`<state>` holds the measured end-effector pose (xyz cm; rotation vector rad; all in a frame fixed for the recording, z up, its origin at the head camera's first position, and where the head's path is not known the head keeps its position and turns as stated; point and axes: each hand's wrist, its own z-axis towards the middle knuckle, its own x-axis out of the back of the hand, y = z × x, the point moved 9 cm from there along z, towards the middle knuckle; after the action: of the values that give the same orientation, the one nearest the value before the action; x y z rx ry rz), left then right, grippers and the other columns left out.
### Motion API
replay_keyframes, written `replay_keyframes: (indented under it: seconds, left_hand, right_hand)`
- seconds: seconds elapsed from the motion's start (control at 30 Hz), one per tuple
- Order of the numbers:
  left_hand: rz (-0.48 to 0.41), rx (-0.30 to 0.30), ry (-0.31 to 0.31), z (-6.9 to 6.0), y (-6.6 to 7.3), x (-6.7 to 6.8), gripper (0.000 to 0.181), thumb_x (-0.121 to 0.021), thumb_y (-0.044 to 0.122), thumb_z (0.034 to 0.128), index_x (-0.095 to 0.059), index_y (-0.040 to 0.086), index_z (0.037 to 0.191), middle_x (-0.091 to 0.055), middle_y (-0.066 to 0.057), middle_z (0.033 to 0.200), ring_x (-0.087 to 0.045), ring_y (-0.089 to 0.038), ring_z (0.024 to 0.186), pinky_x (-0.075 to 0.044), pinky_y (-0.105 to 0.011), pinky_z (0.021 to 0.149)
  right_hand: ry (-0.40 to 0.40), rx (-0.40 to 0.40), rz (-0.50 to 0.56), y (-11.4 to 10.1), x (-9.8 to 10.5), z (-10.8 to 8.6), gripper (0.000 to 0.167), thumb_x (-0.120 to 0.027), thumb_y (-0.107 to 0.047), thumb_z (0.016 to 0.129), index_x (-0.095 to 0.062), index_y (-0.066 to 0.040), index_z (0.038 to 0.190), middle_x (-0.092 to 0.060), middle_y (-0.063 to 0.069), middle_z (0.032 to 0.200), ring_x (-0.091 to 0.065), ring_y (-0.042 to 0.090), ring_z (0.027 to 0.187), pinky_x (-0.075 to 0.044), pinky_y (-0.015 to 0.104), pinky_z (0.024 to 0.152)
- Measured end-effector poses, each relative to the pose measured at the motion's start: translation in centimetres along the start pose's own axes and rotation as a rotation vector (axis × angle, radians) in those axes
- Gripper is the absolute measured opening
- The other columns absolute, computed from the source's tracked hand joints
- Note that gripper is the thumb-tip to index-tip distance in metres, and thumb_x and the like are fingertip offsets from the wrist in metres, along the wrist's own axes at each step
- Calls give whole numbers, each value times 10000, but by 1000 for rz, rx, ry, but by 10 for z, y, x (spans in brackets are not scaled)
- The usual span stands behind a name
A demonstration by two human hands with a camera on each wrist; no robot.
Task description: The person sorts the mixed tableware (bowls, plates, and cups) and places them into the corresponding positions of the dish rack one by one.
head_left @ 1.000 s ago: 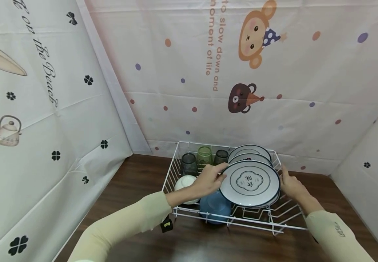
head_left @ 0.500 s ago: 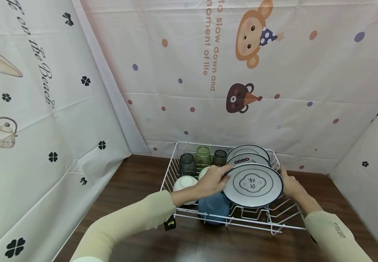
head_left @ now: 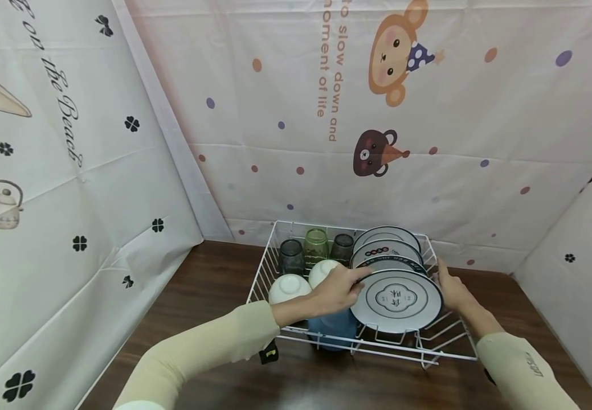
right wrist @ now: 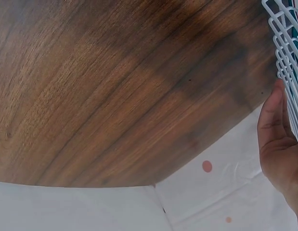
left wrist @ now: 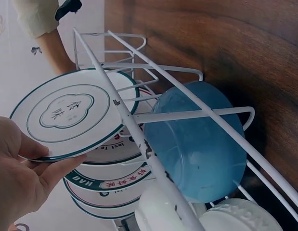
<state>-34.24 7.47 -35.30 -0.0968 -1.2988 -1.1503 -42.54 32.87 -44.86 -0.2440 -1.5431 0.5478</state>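
Note:
In the head view my left hand (head_left: 334,291) pinches the left edge of the front white plate (head_left: 396,300), which has a dark rim and a printed emblem. Thumb and fingers on that plate's rim show closely in the left wrist view, where the left hand (left wrist: 21,175) is at the lower left. Behind it stand several similar plates (head_left: 385,250) in a row. At the right side of the white wire dish rack (head_left: 388,343), my right hand (head_left: 454,289) grips the side rail; its fingers are partly hidden by the wires in the right wrist view.
The rack also holds a blue bowl (left wrist: 197,144), white bowls (head_left: 288,287), a green glass (head_left: 316,245) and dark glasses (head_left: 292,257). It stands on a brown wooden table (right wrist: 115,91). Printed cloth walls (head_left: 275,188) rise behind and at both sides.
The front plate has come forward and down in my left hand, apart from the plates behind, and another dark-edged plate now shows. My right hand stays at the rack's side.

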Motion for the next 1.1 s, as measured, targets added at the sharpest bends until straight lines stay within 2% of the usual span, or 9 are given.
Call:
replay_keyframes:
  seconds: [0.07, 0.1, 0.23, 0.4, 0.57, 0.8, 0.97, 1.1]
  left_hand:
    - [0, -4, -5, 1, 1, -1, 394, -540, -44, 993, -618, 21, 1374, -461, 33, 555, -276, 25, 432, -260, -100, 493]
    - [3, -5, -7, 1, 2, -2, 396, -539, -47, 991, -620, 25, 1373, -457, 38, 556, -277, 25, 435, -260, -100, 495]
    - [-4, 4, -18, 2, 2, -5, 399, -535, -43, 993, -620, 30, 1376, -490, 19, 576, -277, 25, 436, -263, -102, 495]
    - [-15, 24, -36, 0, 1, -9, 411, -543, -30, 994, -616, 35, 1393, -535, 6, 646, -272, 33, 426, -268, -102, 472]
    - [-41, 16, -52, -1, 1, -11, 444, -537, -40, 989, -593, 42, 1422, -494, 20, 607, -261, 36, 422, -256, -104, 457]
    - [-58, -2, -64, -1, 4, -14, 457, -543, -63, 964, -606, 34, 1406, -530, 10, 629, -277, 39, 420, -265, -107, 452]
    - [-50, 3, -60, -1, 3, -16, 452, -551, -60, 960, -604, 31, 1399, -584, -10, 710, -318, 35, 450, -285, -112, 472]
    - [-31, -6, -58, -1, 4, -15, 466, -562, -63, 946, -606, 47, 1396, -622, -46, 731, -318, 25, 475, -276, -114, 492]
  right_hand:
    - [21, 8, -2, 0, 1, 0, 486, -232, -168, 1110, -80, 73, 1504, -607, 440, 1021, -686, 461, 778, -544, 503, 613]
    - [30, 11, -5, 0, 2, 0, 477, -228, -162, 1111, -85, 76, 1499, -617, 417, 972, -684, 450, 762, -540, 502, 612]
    - [25, 4, -6, 1, 2, 0, 484, -220, -150, 1111, -74, 92, 1504, -620, 375, 935, -674, 416, 737, -535, 497, 610]
    - [3, -19, -20, -2, 0, 1, 498, -206, -148, 1111, -61, 116, 1507, -622, 382, 925, -672, 459, 806, -524, 549, 671]
    - [-14, -59, -21, -4, 0, 3, 505, -210, -130, 1106, -46, 111, 1518, -608, 413, 946, -664, 484, 852, -518, 567, 698]
    - [-1, -73, -5, -2, 1, 2, 511, -221, -120, 1101, -54, 103, 1529, -614, 392, 937, -643, 483, 864, -501, 602, 740]
    - [16, -70, 4, -1, 1, 3, 514, -226, -123, 1103, -68, 114, 1530, -604, 432, 1004, -634, 514, 917, -492, 627, 778]
    - [22, -58, -12, -2, 3, 3, 508, -245, -113, 1101, -85, 128, 1518, -573, 484, 1120, -618, 591, 1019, -488, 658, 833]
